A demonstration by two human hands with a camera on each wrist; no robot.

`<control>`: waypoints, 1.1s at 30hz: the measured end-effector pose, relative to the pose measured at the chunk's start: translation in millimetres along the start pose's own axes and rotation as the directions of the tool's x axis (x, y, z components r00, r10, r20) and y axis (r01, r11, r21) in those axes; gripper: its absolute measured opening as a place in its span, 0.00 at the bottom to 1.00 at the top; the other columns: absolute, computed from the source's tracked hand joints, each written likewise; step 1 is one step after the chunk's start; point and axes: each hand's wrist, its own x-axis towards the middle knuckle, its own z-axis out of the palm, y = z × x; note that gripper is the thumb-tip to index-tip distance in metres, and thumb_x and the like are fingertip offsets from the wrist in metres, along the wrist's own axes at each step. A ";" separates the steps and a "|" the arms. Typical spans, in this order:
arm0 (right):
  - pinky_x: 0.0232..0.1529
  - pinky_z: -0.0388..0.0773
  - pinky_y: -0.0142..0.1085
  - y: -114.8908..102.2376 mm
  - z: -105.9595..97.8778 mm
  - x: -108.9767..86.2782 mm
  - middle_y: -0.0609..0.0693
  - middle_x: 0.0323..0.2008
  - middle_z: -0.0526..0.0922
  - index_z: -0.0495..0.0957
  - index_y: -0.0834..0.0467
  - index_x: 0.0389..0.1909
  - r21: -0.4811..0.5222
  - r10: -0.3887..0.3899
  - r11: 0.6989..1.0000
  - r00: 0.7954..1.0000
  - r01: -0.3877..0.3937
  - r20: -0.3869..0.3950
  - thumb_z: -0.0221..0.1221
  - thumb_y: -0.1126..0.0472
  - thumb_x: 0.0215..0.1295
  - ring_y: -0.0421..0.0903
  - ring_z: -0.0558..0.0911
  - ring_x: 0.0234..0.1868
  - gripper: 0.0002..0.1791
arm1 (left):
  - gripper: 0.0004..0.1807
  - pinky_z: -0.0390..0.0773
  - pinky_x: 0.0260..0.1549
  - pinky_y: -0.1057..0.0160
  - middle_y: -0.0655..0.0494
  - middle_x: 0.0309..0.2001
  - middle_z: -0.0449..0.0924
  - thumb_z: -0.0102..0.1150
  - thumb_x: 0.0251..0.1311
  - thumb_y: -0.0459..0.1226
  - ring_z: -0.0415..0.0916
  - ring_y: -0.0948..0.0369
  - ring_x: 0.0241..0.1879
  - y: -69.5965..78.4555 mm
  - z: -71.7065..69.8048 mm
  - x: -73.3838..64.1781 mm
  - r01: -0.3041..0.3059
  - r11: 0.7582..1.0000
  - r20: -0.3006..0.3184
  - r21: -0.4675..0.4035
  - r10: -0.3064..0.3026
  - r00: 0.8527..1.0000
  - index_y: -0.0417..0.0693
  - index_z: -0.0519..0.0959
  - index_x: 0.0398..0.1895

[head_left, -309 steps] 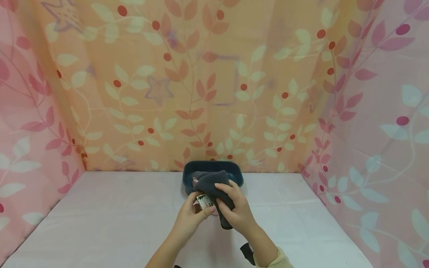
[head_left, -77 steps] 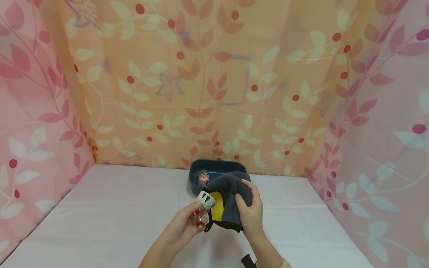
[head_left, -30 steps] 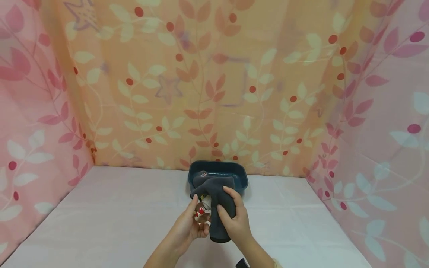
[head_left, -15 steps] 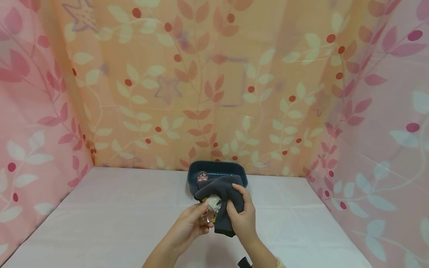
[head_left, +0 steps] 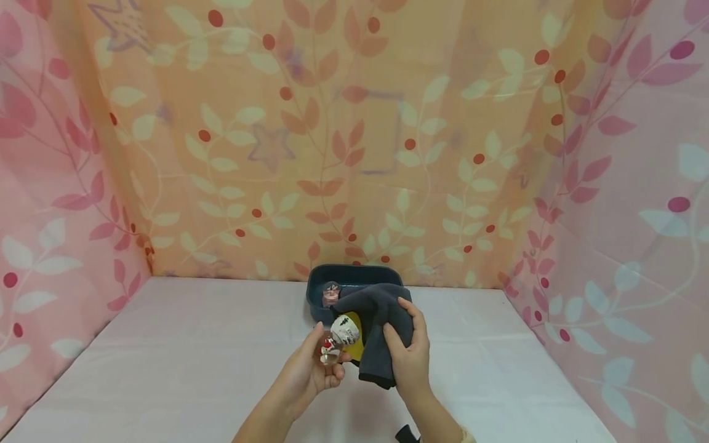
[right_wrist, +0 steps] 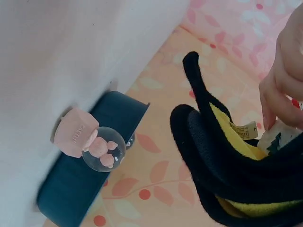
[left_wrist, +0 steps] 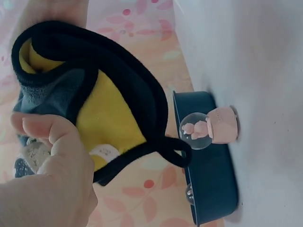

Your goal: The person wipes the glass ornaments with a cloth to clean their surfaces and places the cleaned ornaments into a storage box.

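My left hand (head_left: pixel 301 375) holds a small snow globe (head_left: pixel 344 330) by its clear dome, which has a red and white figure inside. Its white base, with dark tree shapes, tilts up to the right. My right hand (head_left: pixel 412 351) grips a folded grey cleaning cloth (head_left: pixel 382 307) with a yellow underside and black edging. The cloth hangs right beside the base. In the left wrist view, the cloth's yellow side (left_wrist: pixel 109 113) and black loop (left_wrist: pixel 177 151) show, and my left fingers partly hide the white base (left_wrist: pixel 35 153).
A dark blue tray (head_left: pixel 316 286) stands near the back curtain, with a pink snow globe (head_left: pixel 331 294) inside. Another pink snow globe (left_wrist: pixel 222 125) stands on the white table in front of the tray; the head view hides it. Patterned curtains enclose the back and sides.
Since half a second ago, the cloth has shifted right, away from the white base, uncovering more of it. The held snow globe has turned and moved slightly left. Earlier, the cloth covered its base more.
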 end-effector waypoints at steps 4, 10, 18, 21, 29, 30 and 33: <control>0.41 0.79 0.34 2.0 6.5 -6.2 0.59 0.59 0.68 0.64 0.59 0.64 -0.060 -0.097 0.993 0.991 0.103 0.093 0.54 0.73 0.65 0.46 0.77 0.46 0.26 | 0.32 0.72 0.30 0.69 0.52 0.33 0.75 0.30 0.73 0.61 0.69 0.65 0.23 -0.6 -0.2 -0.6 -0.010 0.999 0.022 -0.035 0.011 1.000 0.41 0.63 0.55; 0.36 0.80 0.37 12.6 17.0 -9.1 0.62 0.57 0.73 0.65 0.57 0.64 -0.133 -0.293 0.934 0.924 0.331 0.245 0.57 0.77 0.60 0.43 0.79 0.42 0.31 | 0.26 0.69 0.28 0.69 0.54 0.30 0.73 0.35 0.72 0.60 0.67 0.67 0.21 -0.8 -0.2 -0.3 -0.017 0.999 0.028 -0.031 0.017 0.999 0.49 0.71 0.42; 0.38 0.80 0.35 14.2 20.6 -4.1 0.61 0.58 0.71 0.67 0.57 0.62 -0.117 -0.194 0.969 0.961 0.219 0.196 0.55 0.76 0.62 0.46 0.78 0.43 0.27 | 0.23 0.67 0.25 0.67 0.55 0.27 0.72 0.34 0.73 0.57 0.65 0.67 0.18 1.3 -5.8 0.9 -0.005 1.000 0.043 0.013 0.005 0.999 0.48 0.70 0.42; 0.40 0.80 0.35 12.5 19.6 -0.5 0.60 0.58 0.70 0.67 0.58 0.62 -0.059 -0.096 0.992 0.980 0.108 0.175 0.53 0.75 0.65 0.48 0.78 0.45 0.25 | 0.25 0.66 0.24 0.67 0.56 0.27 0.73 0.33 0.72 0.59 0.65 0.67 0.17 2.7 -9.2 0.7 0.014 0.999 0.078 0.036 -0.017 0.997 0.49 0.70 0.41; 0.42 0.79 0.35 12.7 19.1 0.4 0.62 0.56 0.71 0.66 0.60 0.63 -0.019 -0.005 1.000 0.989 0.008 0.149 0.53 0.73 0.66 0.48 0.79 0.46 0.24 | 0.26 0.66 0.20 0.70 0.53 0.34 0.69 0.48 0.69 0.53 0.65 0.65 0.21 7.3 -7.3 -0.3 0.046 0.992 0.035 0.116 -0.050 0.998 0.40 0.61 0.53; 0.42 0.79 0.35 12.7 19.2 0.2 0.62 0.56 0.71 0.66 0.59 0.63 -0.019 -0.001 1.000 0.989 0.004 0.145 0.53 0.73 0.66 0.48 0.79 0.46 0.24 | 0.28 0.66 0.20 0.70 0.52 0.34 0.68 0.50 0.68 0.51 0.65 0.65 0.21 7.6 -6.0 -0.6 0.036 0.990 0.012 0.134 -0.038 0.999 0.38 0.58 0.55; 0.43 0.79 0.35 12.0 19.0 0.6 0.61 0.56 0.72 0.66 0.59 0.63 -0.022 0.000 1.000 0.991 0.003 0.134 0.54 0.72 0.67 0.49 0.79 0.46 0.24 | 0.34 0.65 0.21 0.69 0.52 0.35 0.68 0.52 0.68 0.50 0.66 0.64 0.23 7.7 -3.6 -1.9 -0.001 0.982 -0.045 0.189 0.009 0.999 0.34 0.52 0.60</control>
